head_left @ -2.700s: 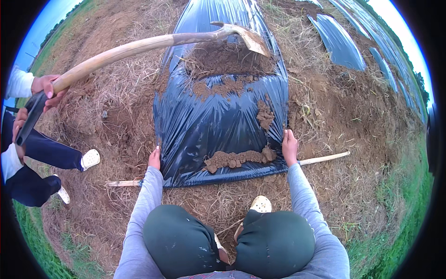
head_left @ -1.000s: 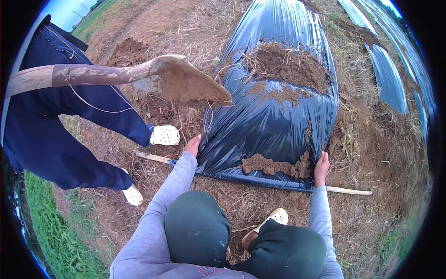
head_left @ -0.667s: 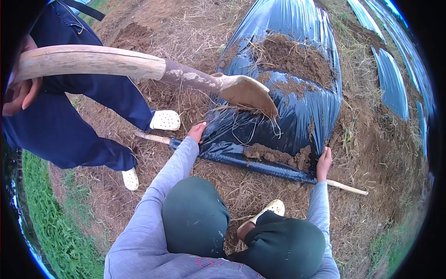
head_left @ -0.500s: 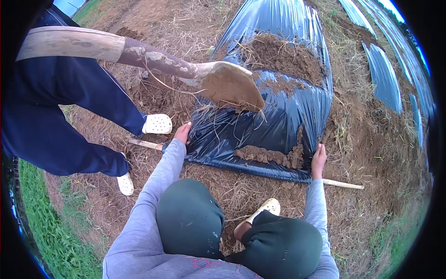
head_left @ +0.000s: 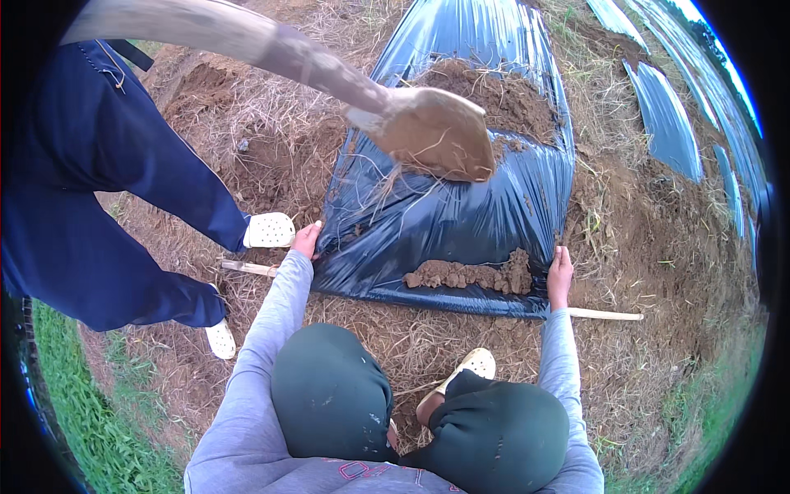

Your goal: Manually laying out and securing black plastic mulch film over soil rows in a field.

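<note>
A sheet of black plastic film (head_left: 374, 259) stretches away from me over the ground, its near edge wound on a wooden pole (head_left: 607, 314) that sticks out at both sides. My left hand (head_left: 306, 240) is closed on the film's left edge. My right hand (head_left: 560, 280) pinches the right edge, just above the pole. A ridge of crumbled soil (head_left: 473, 277) lies on the film between my hands, nearer the right one. Above the film hangs a shovel (head_left: 440, 138) with a dirty blade, its shaft coming in from the upper left.
A co-worker in dark blue trousers (head_left: 140, 156) and pale clogs (head_left: 270, 230) stands at my left. A larger soil heap (head_left: 494, 99) weighs on the film farther off. More film strips (head_left: 665, 119) lie at the right. Dry straw covers the ground around my foot (head_left: 469, 370).
The shovel blade has moved right and slightly up, over the film. Both my hands keep their hold on the film's edges.
</note>
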A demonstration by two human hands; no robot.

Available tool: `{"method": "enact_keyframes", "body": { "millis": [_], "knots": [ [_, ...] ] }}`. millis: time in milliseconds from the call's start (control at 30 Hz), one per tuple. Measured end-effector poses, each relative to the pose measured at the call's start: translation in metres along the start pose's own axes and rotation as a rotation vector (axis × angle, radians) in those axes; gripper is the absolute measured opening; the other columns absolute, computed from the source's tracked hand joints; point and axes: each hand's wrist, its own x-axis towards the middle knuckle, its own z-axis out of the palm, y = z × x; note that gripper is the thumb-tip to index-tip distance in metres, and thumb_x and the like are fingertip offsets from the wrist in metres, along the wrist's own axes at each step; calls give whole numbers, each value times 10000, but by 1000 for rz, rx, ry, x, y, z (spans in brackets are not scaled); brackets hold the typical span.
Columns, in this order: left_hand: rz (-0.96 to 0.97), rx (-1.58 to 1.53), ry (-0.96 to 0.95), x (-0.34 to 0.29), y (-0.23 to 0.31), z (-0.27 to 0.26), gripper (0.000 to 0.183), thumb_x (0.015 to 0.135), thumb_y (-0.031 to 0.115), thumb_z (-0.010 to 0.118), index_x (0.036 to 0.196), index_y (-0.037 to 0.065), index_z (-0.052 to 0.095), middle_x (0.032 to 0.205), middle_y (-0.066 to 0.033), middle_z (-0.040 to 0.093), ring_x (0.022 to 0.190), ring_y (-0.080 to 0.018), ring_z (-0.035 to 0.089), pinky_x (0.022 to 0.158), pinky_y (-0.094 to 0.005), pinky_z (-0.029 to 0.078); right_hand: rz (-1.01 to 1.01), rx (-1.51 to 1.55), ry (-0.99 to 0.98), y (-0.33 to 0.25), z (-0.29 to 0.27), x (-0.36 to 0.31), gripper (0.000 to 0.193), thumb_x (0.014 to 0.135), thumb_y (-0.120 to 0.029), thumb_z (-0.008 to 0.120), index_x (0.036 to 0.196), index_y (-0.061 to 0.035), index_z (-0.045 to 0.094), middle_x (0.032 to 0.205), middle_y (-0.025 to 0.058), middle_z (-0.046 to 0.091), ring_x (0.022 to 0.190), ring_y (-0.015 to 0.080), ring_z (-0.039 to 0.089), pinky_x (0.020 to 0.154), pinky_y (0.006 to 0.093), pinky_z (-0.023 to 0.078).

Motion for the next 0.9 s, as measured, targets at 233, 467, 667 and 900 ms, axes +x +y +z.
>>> {"method": "enact_keyframes", "body": {
  "millis": [233,467,667,900],
  "knots": [
    [-14,-27,129,-6,4,13,359,972,404,512,887,83,646,577,56,525,426,-42,419,366,-239,307,23,3,-13,2,-3,-2,302,1016,-258,442,902,15,502,684,170,447,622,223,366,588,356,378],
    [10,-38,34,-14,25,-1,376,989,412,473,909,79,629,600,36,550,380,-58,395,339,-232,275,-23,30,9,3,-1,-1,281,1016,-227,427,877,14,456,689,218,431,606,308,343,579,382,377],
    [-37,2,145,-11,25,-2,332,988,372,493,923,78,633,639,43,584,422,-49,434,359,-233,302,42,60,-11,14,-5,1,295,1015,-240,440,895,23,495,697,163,463,633,214,426,606,343,400],
    [111,118,-21,6,5,-2,372,984,380,505,993,44,664,734,36,623,565,-46,521,487,-236,400,26,78,67,22,-11,2,326,1010,-280,444,934,27,522,765,224,551,657,325,430,663,381,424]
  ]
}}
